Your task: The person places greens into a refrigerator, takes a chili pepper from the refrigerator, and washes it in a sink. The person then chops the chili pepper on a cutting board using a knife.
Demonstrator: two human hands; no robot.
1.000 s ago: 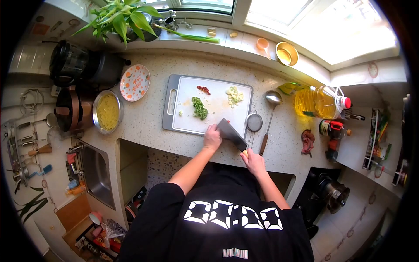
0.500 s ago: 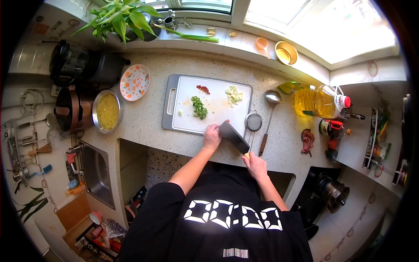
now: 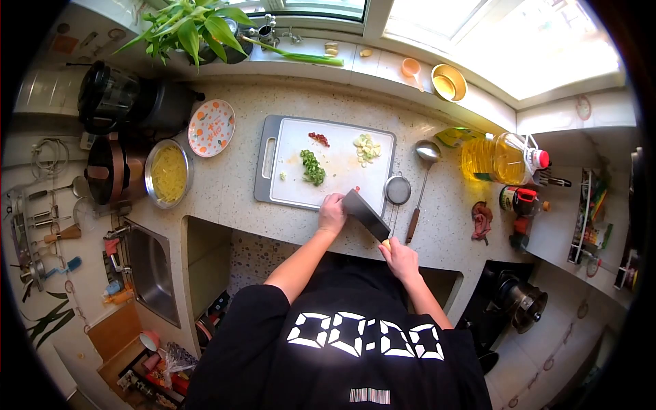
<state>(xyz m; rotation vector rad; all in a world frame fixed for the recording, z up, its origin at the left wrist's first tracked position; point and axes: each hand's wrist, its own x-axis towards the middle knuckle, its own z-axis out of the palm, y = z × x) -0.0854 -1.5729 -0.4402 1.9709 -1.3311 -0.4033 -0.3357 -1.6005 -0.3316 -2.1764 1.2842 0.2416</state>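
My right hand [image 3: 400, 260] is closed round the pale handle of a cleaver [image 3: 367, 217]. Its broad blade slants over the front right of a white cutting board [image 3: 342, 171] with a grey edge. My left hand [image 3: 332, 214] lies at the board's front edge, fingers curled together against the blade; what they press on is hidden. A tiny red piece [image 3: 357, 188] shows just beyond the blade's tip. On the board sit chopped green pieces [image 3: 312, 168], chopped red pieces [image 3: 318, 139] and pale garlic slices [image 3: 367, 150] in separate piles.
A small strainer [image 3: 397, 190] and a ladle [image 3: 428, 152] lie right of the board. Farther right stand an oil bottle [image 3: 502, 160] and a piece of meat [image 3: 481, 221]. On the left are a patterned plate [image 3: 211, 128] and a bowl of yellow shreds [image 3: 169, 175].
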